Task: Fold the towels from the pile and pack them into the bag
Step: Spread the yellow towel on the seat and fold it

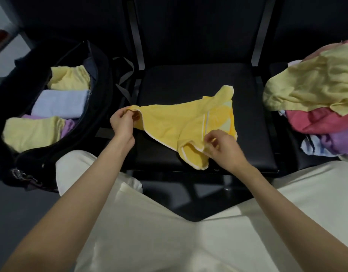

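A: 2 bare hands work on 1 bright yellow towel [175,122], which lies crumpled and unfolded on the black padded seat [247,107] in front of the person.

B: How do the fingers lie?

A: The left hand [122,124] pinches the towel's left corner, thumb and fingers closed together on the cloth and lifting it slightly off the seat. The right hand [220,148] has its fingertips curled and clamped on the white-trimmed hem at the towel's near right side.

B: And the bag?

A: The black bag [102,79] stands open to the left of the seat. Inside it lie 4 folded towels that I can make out: a pale yellow one [69,78] at the far end, a light blue one [59,105] just beside it, another pale yellow one [31,132] at the near end, and a lilac one [68,126] partly under that.

B: Where is the pile?

A: The pile [314,103] sits to the right, well apart from the bag. A pale yellow cloth lies on top, with pink, lilac and light blue cloth under it.

B: Anything else?

A: The person's cream trousers [149,232] fill the bottom of the view.
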Action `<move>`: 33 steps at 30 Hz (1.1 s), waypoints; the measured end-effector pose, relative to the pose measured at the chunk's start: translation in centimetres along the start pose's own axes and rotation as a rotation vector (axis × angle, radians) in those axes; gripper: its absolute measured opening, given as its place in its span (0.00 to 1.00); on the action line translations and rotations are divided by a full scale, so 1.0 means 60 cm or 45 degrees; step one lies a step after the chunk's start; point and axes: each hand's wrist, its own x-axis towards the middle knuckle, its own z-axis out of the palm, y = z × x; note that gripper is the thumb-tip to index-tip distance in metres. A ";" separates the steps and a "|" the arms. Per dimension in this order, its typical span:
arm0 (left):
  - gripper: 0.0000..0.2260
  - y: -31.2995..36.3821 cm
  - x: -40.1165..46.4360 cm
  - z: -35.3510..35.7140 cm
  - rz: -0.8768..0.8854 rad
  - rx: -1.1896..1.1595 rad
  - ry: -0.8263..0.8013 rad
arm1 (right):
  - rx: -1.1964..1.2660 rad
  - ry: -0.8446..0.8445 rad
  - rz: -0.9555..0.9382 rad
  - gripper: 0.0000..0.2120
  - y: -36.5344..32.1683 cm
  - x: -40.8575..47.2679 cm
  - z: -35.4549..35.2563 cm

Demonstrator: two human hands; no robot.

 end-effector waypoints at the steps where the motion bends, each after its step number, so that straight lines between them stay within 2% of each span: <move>1: 0.08 0.000 -0.004 0.004 -0.065 -0.088 0.019 | -0.064 0.085 0.048 0.03 0.012 -0.004 -0.006; 3: 0.05 0.001 -0.013 0.011 -0.190 -0.288 0.064 | -0.181 0.076 0.146 0.05 0.036 -0.014 -0.018; 5: 0.06 0.000 -0.022 0.016 -0.259 -0.381 0.160 | -0.283 -0.137 0.169 0.14 0.055 -0.026 -0.026; 7: 0.09 -0.006 -0.026 0.023 -0.243 -0.304 0.249 | -0.428 -0.332 0.079 0.22 0.064 -0.039 -0.029; 9: 0.14 -0.014 -0.029 0.027 -0.229 -0.103 0.308 | -0.519 -0.381 0.014 0.27 0.069 -0.045 -0.025; 11: 0.16 -0.022 -0.025 0.027 -0.257 0.026 0.376 | -0.505 -0.325 0.020 0.26 0.074 -0.045 -0.020; 14: 0.16 -0.019 -0.018 0.026 -0.368 0.111 0.498 | -0.415 -0.189 -0.016 0.17 0.081 -0.043 -0.013; 17: 0.23 -0.009 -0.017 0.013 -0.533 -0.035 0.639 | -0.373 -0.125 0.004 0.10 0.082 -0.033 -0.010; 19: 0.25 -0.003 -0.017 0.007 -0.516 -0.180 0.756 | -0.333 -0.024 0.055 0.10 0.075 -0.023 -0.010; 20: 0.24 0.001 -0.017 0.011 -0.483 -0.191 0.746 | -0.262 0.086 0.076 0.09 0.065 -0.019 -0.012; 22: 0.21 0.022 -0.029 0.029 -0.386 -0.288 0.647 | -0.031 0.365 0.092 0.09 0.035 -0.012 -0.023; 24: 0.22 0.043 -0.037 0.049 -0.171 -0.383 0.593 | 0.214 0.576 0.054 0.09 -0.002 -0.002 -0.039; 27: 0.15 0.077 -0.051 0.075 0.221 -0.370 0.334 | 0.375 0.677 -0.137 0.09 -0.047 0.019 -0.070; 30: 0.08 0.107 -0.075 0.102 0.511 -0.242 0.001 | 0.341 0.498 -0.286 0.09 -0.061 0.039 -0.086; 33: 0.08 0.094 -0.097 0.123 0.539 0.013 -0.402 | 0.134 0.113 -0.258 0.08 -0.034 0.050 -0.072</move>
